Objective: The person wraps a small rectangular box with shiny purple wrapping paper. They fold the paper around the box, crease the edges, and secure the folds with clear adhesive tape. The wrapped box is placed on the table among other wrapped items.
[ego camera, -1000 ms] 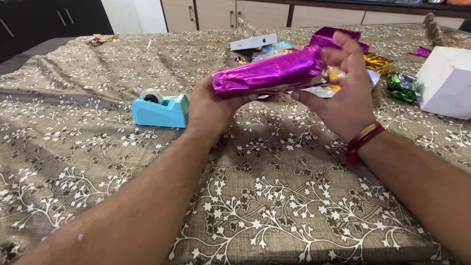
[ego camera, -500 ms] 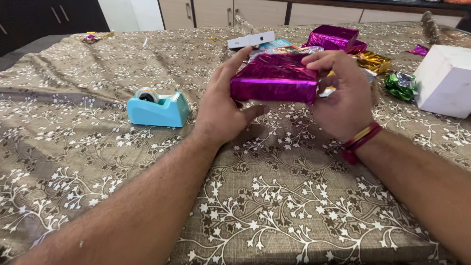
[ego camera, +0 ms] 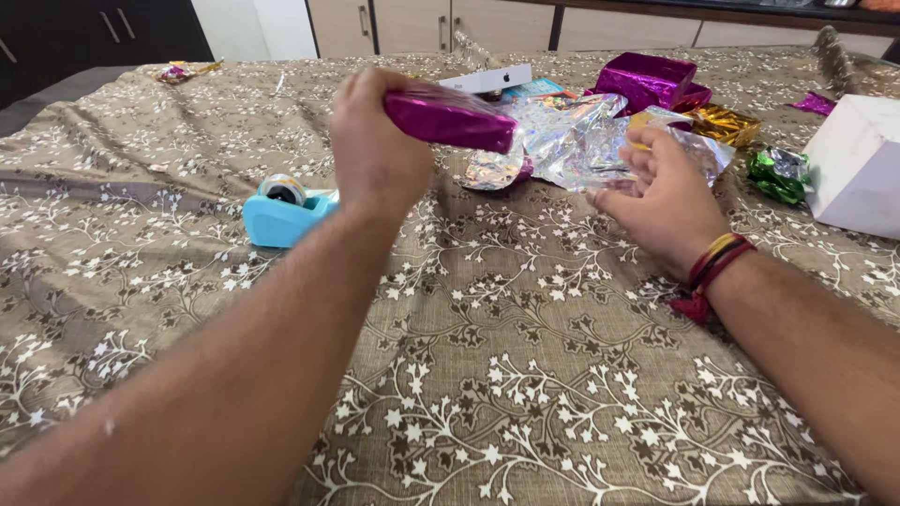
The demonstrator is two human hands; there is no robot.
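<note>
The purple wrapped parcel (ego camera: 448, 117) is lifted clear of the table (ego camera: 525, 375), tilted with its far end lower, and the left hand (ego camera: 375, 155) is closed around its near end. Just right of the parcel and a little lower lies a crumpled sheet of silver foil (ego camera: 572, 141), flat on the table. The right hand (ego camera: 661, 192) hovers at the foil's right edge, fingers spread and loosely curled, gripping nothing; a red and yellow thread band (ego camera: 717, 267) circles its wrist.

Left of the parcel and nearer the camera sits a light blue tape dispenser (ego camera: 281, 214), partly hidden behind the left wrist. Behind the parcel lies a flat white box (ego camera: 487, 79). Further right of the parcel stands another purple wrapped box (ego camera: 647, 80), with a gold foil bundle (ego camera: 722, 122) beside it, then a green foil scrap (ego camera: 778, 173), and a large white box (ego camera: 858, 164) at the table's right edge. The table wears a brown cloth with white floral sprigs.
</note>
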